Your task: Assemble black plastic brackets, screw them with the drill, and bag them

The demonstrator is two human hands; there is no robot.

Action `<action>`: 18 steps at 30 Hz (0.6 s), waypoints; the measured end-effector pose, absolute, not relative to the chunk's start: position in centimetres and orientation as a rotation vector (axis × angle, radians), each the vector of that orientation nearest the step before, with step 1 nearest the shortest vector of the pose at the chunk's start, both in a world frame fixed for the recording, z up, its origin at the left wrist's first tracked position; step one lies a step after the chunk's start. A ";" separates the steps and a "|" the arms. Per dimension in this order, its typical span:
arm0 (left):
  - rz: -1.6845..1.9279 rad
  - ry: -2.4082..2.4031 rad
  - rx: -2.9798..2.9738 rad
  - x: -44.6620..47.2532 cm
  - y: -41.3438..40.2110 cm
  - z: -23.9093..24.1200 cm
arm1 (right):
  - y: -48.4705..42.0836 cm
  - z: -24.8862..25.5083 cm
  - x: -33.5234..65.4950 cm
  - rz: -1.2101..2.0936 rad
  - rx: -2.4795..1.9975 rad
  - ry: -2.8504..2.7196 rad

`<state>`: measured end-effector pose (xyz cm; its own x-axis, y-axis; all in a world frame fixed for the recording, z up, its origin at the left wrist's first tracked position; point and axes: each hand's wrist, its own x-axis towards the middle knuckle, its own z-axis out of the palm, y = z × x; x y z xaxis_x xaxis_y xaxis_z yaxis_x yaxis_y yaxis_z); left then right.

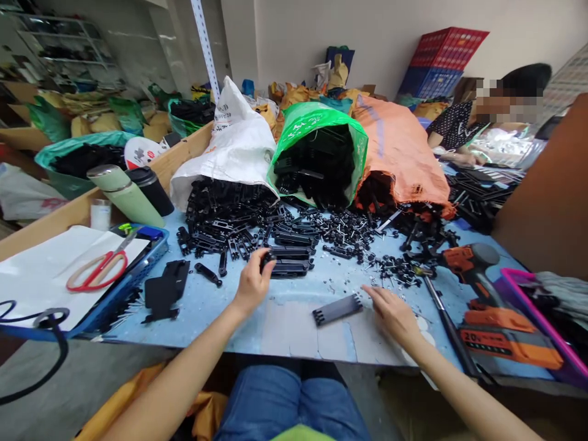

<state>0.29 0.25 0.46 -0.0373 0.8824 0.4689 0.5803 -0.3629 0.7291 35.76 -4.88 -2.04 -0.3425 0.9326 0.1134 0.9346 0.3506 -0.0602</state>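
My left hand (254,280) reaches to a stack of long black plastic parts (291,260) and its fingers pinch the stack's left end. My right hand (392,311) lies low on the blue table (275,318) with fingers stretched toward a single black ribbed part (337,308) lying flat; the fingertips are at its right end. Heaps of black plastic pieces (229,217) and small screws (349,236) spread behind both hands.
A white sack (229,147), a green bag (316,153) and an orange sack (399,153) spill parts at the back. An orange cordless drill (487,300) lies right. A blue tray (114,294) holds red scissors (98,269) left, near two flasks (133,193). Another person (473,116) sits far right.
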 end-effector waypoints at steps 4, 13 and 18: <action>1.173 1.449 1.990 4.1 -3.7 0.1 | -3.2 -1.1 28.8 0.128 -2.375 -2.106; 0.993 1.596 1.747 4.8 -7.0 -0.7 | -3.0 -0.5 22.8 0.436 -2.154 -2.077; 1.022 1.310 1.508 5.7 -7.6 -1.0 | -4.3 -0.9 22.2 1.147 -1.466 -1.764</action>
<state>5.72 -7.61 -1.04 0.1102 0.9931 0.0401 0.2809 -0.0698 0.9572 22.17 -4.27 -0.90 -0.2373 0.9668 -0.0948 0.4790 0.0315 -0.8772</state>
